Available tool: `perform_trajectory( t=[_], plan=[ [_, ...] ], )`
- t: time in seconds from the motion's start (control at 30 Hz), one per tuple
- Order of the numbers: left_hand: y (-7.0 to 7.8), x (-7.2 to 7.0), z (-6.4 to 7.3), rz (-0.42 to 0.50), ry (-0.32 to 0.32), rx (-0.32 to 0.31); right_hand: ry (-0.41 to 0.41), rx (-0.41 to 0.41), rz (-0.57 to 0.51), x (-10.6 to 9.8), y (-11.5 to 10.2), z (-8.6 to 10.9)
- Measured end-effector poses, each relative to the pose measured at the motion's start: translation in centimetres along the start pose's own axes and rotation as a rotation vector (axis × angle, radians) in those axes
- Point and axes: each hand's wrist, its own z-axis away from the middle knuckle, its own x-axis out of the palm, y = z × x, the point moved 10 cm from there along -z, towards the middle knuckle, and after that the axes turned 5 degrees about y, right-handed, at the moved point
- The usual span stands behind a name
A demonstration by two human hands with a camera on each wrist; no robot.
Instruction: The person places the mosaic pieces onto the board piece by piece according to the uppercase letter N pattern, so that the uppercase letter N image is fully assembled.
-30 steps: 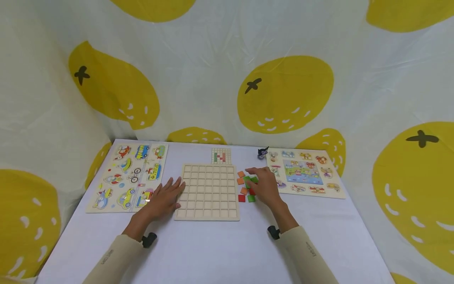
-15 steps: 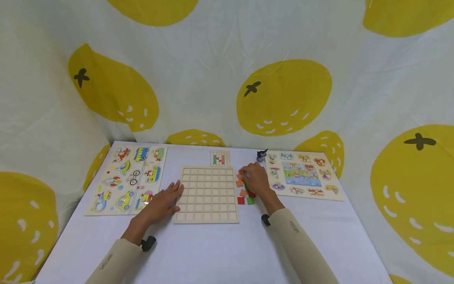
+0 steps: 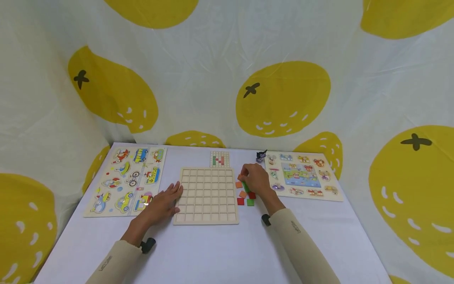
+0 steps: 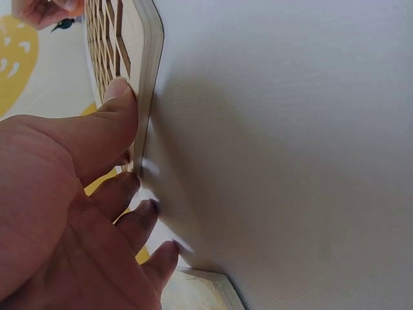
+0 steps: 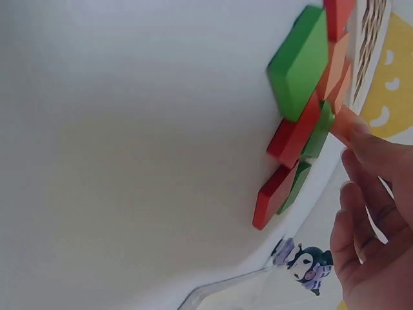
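A square wooden grid board [image 3: 207, 195] lies in the middle of the table in the head view. My left hand [image 3: 161, 206] rests at its left edge; in the left wrist view the thumb [image 4: 116, 106] lies on the rim and the other fingers spread loosely beside it. Right of the board, my right hand [image 3: 257, 180] pinches an orange square tile [image 5: 345, 124] between thumb and fingers, over a loose group of tiles. Near it lie a green tile [image 5: 300, 64], a red tile [image 5: 275, 196] and several more in orange, red and green. The hand covers part of the group.
Behind the board lies a small pattern card [image 3: 220, 159]. A vehicle puzzle [image 3: 117, 193] is on the left and another picture puzzle [image 3: 301, 175] on the right. By the latter's corner stands a small dark figurine [image 3: 261, 156]. A lemon-print curtain [image 3: 198, 79] hangs behind the table.
My right hand has moved slightly left to the far end of the tile group and taken hold of an orange tile. The left hand stays at the board's edge.
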Motion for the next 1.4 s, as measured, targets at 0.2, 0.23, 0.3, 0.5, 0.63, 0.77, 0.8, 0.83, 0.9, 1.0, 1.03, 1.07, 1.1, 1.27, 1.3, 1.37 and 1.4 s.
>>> perform_trajectory(
  t=[0.2, 0.23, 0.3, 0.5, 0.63, 0.77, 0.8, 0.83, 0.9, 1.0, 1.03, 1.07, 1.1, 1.27, 1.3, 1.37, 1.4],
  plan=[
    [0.0, 0.0, 0.1, 0.003, 0.001, 0.002, 0.021, -0.006, -0.138, 0.3, -0.8, 0.7],
    [-0.1, 0.0, 0.1, 0.005, 0.001, 0.004, 0.018, -0.006, -0.162, 0.5, -1.1, 0.8],
    [-0.2, 0.1, 0.0, 0.008, 0.001, 0.006, 0.006, 0.001, -0.209, 0.8, -1.5, 1.0],
    [-0.2, 0.2, -0.1, 0.009, 0.006, 0.007, -0.043, 0.014, -0.268, 1.9, -3.2, 1.5],
    [-0.1, 0.1, 0.0, 0.024, 0.007, 0.002, -0.067, 0.025, -0.266, 2.6, -4.2, 1.7],
    [0.0, 0.0, 0.1, 0.028, 0.011, 0.000, -0.086, 0.018, -0.272, 3.5, -5.1, 1.7],
    [0.0, 0.0, 0.1, 0.027, 0.012, -0.004, -0.088, 0.016, -0.281, 3.7, -5.3, 1.8],
    [-0.1, 0.0, 0.1, 0.024, 0.012, -0.006, -0.090, 0.011, -0.288, 3.9, -5.5, 1.8],
    [0.0, 0.0, 0.1, 0.014, 0.017, -0.001, -0.092, 0.005, -0.298, 4.2, -5.9, 1.8],
    [0.0, 0.0, 0.0, 0.013, 0.016, -0.007, -0.097, 0.013, -0.301, 4.8, -6.2, 1.8],
    [0.0, 0.0, 0.0, 0.014, 0.016, -0.007, -0.100, 0.019, -0.298, 5.0, -6.3, 1.9],
    [0.1, 0.0, 0.1, 0.015, 0.017, -0.008, -0.103, 0.024, -0.291, 5.1, -6.4, 1.9],
    [0.1, 0.0, 0.1, 0.017, 0.016, -0.009, -0.106, 0.030, -0.283, 5.3, -6.5, 1.9],
    [0.2, -0.2, 0.1, 0.031, 0.023, -0.010, -0.103, 0.030, -0.237, 5.6, -6.8, 2.0],
    [0.2, -0.2, 0.1, 0.033, 0.022, -0.010, -0.100, 0.025, -0.222, 5.6, -6.9, 2.0],
    [0.2, -0.1, 0.2, 0.034, 0.017, -0.014, -0.091, 0.005, -0.201, 5.6, -7.1, 2.1],
    [0.1, -0.1, 0.2, 0.032, 0.017, -0.014, -0.089, -0.006, -0.192, 5.5, -7.1, 2.1]
  ],
)
